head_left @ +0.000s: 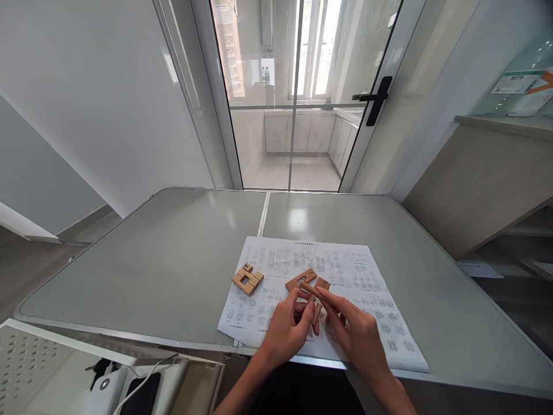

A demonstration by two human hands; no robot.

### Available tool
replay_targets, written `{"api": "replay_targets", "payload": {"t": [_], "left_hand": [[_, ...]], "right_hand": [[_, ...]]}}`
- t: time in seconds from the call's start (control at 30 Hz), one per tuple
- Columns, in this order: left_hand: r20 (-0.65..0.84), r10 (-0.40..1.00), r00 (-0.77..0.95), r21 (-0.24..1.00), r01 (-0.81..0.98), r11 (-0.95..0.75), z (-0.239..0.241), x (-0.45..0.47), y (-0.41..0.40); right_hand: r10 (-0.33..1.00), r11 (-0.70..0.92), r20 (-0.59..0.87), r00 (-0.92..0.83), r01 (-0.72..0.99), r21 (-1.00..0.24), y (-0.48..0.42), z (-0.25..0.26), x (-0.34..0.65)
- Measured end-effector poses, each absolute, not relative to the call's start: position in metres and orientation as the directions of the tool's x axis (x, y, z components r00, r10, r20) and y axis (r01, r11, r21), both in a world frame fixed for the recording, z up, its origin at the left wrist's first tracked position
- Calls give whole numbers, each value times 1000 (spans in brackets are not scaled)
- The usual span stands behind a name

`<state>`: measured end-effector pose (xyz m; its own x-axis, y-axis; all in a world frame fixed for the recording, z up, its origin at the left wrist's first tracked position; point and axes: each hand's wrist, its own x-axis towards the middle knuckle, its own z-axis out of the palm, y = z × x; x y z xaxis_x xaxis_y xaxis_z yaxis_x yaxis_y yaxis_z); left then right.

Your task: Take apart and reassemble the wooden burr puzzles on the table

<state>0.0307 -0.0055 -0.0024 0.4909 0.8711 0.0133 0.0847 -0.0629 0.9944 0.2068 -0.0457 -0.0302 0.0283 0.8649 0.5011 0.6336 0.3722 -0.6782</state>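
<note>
Paper underlies blocks, left hand, right hand, each grip clamped on sticks.

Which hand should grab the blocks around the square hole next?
Probably the left hand: it's nearer those wooden blocks; the right hand is farther across the paper. Both hold wooden pieces.

The blocks and stick look like smooth wood with a low sheen. The sheet looks like matt paper. The table has a smooth, glossy top and a metal-looking rim. The basket looks like plastic, the door pane like shiny glass.
</note>
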Motion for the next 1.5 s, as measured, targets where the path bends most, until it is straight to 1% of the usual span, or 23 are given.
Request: {"api": "replay_targets", "payload": {"t": [0.27, 0.37, 0.43, 0.5, 0.6, 0.67, 0.73, 0.8, 0.93, 1.13, 1.3, 1.37, 1.43, 1.5], "left_hand": [[-24, 904, 426, 999, 47, 5, 1, 36, -7], [-40, 915, 401, 999, 20, 35, 0, 36, -6], [-39, 930, 365, 999, -21, 50, 0, 31, -4], [-36, 955, 295, 996, -66, 58, 0, 21, -1], [-49, 978, 205, 993, -96, 70, -1, 3, 3], [-66, 980, 185, 992, -91, 84, -3, -7, 4], [-73, 980, 187, 991, -93, 91, -6, -12, 4], [-71, 978, 198, 990, -104, 93, -10, -14, 4], [-69, 976, 207, 988, -123, 96, -13, -14, 3], [-88, 983, 160, 982, -152, 112, -11, -16, 1], [-85, 984, 156, 982, -155, 109, -11, -17, -1], [-94, 985, 143, 980, -164, 117, -10, -17, -2], [-104, 987, 124, 977, -171, 125, -9, -17, -2], [-116, 986, 115, 975, -176, 136, -9, -17, -1]], "right_hand": [[875, 377, 483, -8, 636, -673, -45, -35, 206], [887, 364, 462, -1, 617, -698, -46, -38, 206], [895, 340, 445, 31, 598, -726, -47, -38, 206], [902, 322, 431, 37, 607, -727, -44, -35, 206], [903, 351, 424, -69, 688, -635, -31, -28, 206], [882, 415, 438, -171, 721, -554, -17, -23, 206], [871, 458, 419, -258, 734, -502, 1, -21, 206], [877, 461, 373, -301, 745, -482, 16, -20, 206], [893, 446, 309, -329, 746, -495, 33, -18, 210], [921, 389, 221, -320, 735, -555, 32, -11, 215], [941, 328, 160, -297, 698, -637, 18, 0, 219], [950, 273, 103, -296, 619, -736, 10, 8, 221], [954, 116, -12, -298, 407, -906, 3, 18, 224], [962, -2, -72, -263, 254, -967, -4, 27, 225]]}}
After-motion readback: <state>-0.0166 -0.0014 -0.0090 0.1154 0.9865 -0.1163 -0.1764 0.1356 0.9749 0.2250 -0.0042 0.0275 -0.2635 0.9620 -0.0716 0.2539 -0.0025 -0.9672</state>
